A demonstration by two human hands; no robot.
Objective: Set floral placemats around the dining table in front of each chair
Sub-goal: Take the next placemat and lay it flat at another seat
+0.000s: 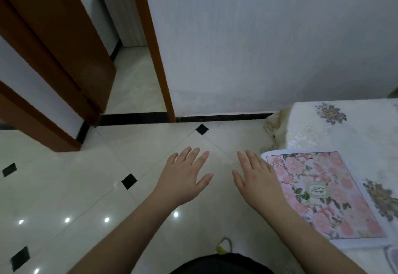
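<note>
Our hands off the placemat

The pink floral placemat [323,192] lies flat at the table's [353,131] near left corner; our left hand [183,179] and right hand [258,183] hover empty, fingers spread.

Both forearms are bare, with no sleeves, on the bare left hand [183,178] and bare right hand [257,182]. At six o'clock, a dark black garment [221,265] covers the torso.

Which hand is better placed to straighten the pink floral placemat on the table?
Right, probably. The right hand hovers open beside the pink floral rectangular placemat, at its left edge, on the white floral-clothed table. The left hand, also open, hangs over the floor tiles, farther from it.
</note>
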